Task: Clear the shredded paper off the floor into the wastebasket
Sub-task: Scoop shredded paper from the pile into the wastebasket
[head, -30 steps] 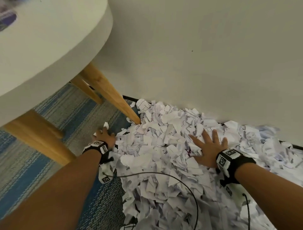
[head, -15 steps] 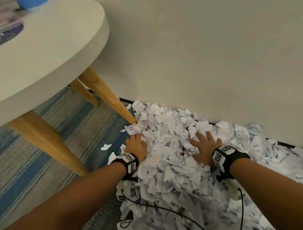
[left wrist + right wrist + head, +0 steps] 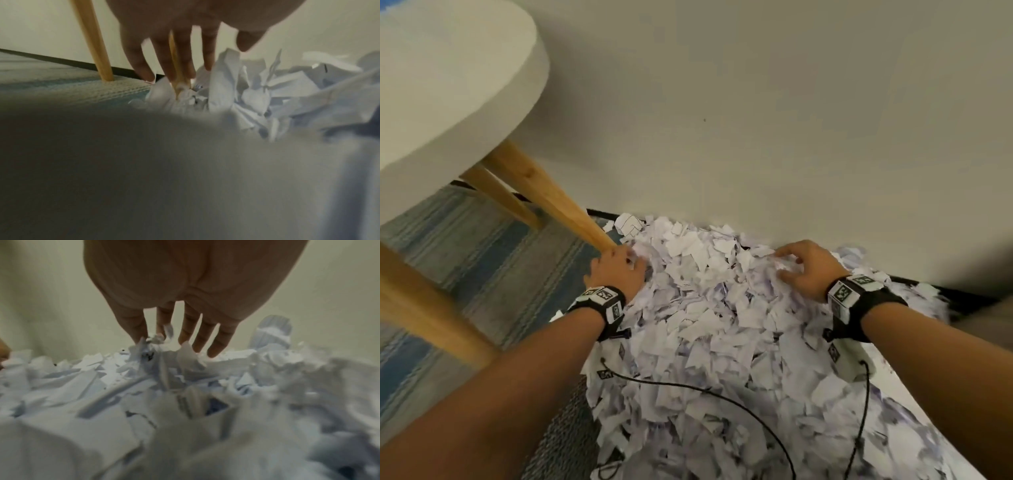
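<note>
Both hands spread, holding nothing: your left hand (image 3: 616, 270) by table leg (image 3: 558, 202), right hand (image 3: 808, 267) by wall (image 3: 756, 120), fingertips in paper pile (image 3: 715, 329) on floor. Wastebasket unseen. Dig low, squeeze inward, lift compact load.

Left wrist view: lower half blurred grey. Left hand (image 3: 616, 270) fingertips buried in paper (image 3: 705, 325). Table (image 3: 448, 85) cut off at frame edge.

Matt paper scraps (image 3: 709, 318); wooden leg (image 3: 544, 192); woven rug (image 3: 482, 246).
</note>
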A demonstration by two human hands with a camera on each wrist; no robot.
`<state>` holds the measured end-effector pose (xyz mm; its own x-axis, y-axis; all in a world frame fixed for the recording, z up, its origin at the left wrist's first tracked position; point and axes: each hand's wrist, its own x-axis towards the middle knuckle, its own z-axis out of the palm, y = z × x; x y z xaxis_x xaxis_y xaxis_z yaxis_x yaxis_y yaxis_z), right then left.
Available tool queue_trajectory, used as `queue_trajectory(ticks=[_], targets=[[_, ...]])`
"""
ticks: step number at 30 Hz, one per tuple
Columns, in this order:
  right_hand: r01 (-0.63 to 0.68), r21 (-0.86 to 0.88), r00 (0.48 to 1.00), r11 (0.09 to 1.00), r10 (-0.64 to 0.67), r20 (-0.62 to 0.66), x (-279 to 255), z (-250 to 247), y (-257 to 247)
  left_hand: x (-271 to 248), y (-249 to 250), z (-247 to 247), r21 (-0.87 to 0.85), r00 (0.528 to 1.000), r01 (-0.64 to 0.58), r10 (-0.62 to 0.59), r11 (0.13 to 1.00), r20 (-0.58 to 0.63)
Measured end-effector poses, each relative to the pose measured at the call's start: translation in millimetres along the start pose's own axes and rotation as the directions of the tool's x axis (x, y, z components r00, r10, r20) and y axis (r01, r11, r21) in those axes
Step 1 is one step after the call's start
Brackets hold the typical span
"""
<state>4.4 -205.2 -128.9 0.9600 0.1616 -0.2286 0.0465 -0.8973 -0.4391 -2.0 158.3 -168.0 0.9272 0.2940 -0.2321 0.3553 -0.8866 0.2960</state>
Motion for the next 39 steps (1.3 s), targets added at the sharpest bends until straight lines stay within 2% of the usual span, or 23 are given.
queue_trajectory(ticks=[3,5,7,10,14,19,23,25,26,29,30,32,34,36,37,39], targets=[[-0.214,-0.167,0.976,0.963,0.217,0.002,-5,-2,19,-2,8,17,-0.141,0.978,-0.070,0.096,0.988,0.187],[-0.330,-0.239,0.931,0.913,0.357,0.077,-13,2,29,-9,22,28,-0.129,0.949,-0.104,0.138,0.986,0.285],[-0.342,-0.292,0.895,0.893,0.405,0.189,-19,10,31,-14,40,29,-0.059,0.921,-0.120,0.133,0.991,0.365],[-0.296,-0.291,0.873,0.910,0.381,0.304,-28,20,26,-21,63,30,-0.029,0.887,-0.152,0.150,0.988,0.436],[-0.237,-0.310,0.894,0.921,0.332,0.301,-33,27,12,-26,76,40,0.076,0.898,-0.268,0.221,0.960,0.382],[-0.145,-0.342,0.933,0.928,0.243,0.264,-26,31,4,-37,88,21,0.172,0.880,-0.409,0.338,0.896,0.333],[-0.118,-0.349,0.940,0.930,0.218,0.263,-23,16,-1,-35,113,-15,0.339,0.838,-0.528,0.413,0.779,0.357],[-0.109,-0.347,0.946,0.932,0.204,0.253,-19,6,-1,-27,131,-39,0.336,0.816,-0.563,0.444,0.755,0.370],[-0.112,-0.333,0.950,0.936,0.199,0.241,-18,0,-1,-24,138,-50,0.314,0.821,-0.558,0.456,0.768,0.344],[-0.122,-0.278,0.968,0.953,0.177,0.181,-19,-17,1,-22,150,-61,0.149,0.878,-0.471,0.444,0.870,0.181],[-0.108,-0.257,0.974,0.960,0.154,0.165,-21,-23,1,-26,151,-57,0.111,0.882,-0.463,0.446,0.879,0.150],[-0.093,-0.210,0.983,0.973,0.123,0.137,-29,-31,2,-32,154,-43,0.119,0.857,-0.507,0.484,0.854,0.178],[-0.089,-0.176,0.987,0.980,0.111,0.117,-37,-39,4,-35,158,-34,0.170,0.810,-0.570,0.515,0.804,0.280],[-0.098,-0.215,0.982,0.972,0.129,0.137,-47,-41,11,-32,162,-31,0.200,0.772,-0.620,0.546,0.759,0.324],[-0.097,-0.267,0.975,0.959,0.145,0.169,-50,-41,14,-29,163,-34,0.202,0.768,-0.629,0.558,0.751,0.314],[-0.093,-0.339,0.938,0.936,0.196,0.285,-60,-35,22,-26,163,-37,0.182,0.787,-0.610,0.565,0.771,0.247]])
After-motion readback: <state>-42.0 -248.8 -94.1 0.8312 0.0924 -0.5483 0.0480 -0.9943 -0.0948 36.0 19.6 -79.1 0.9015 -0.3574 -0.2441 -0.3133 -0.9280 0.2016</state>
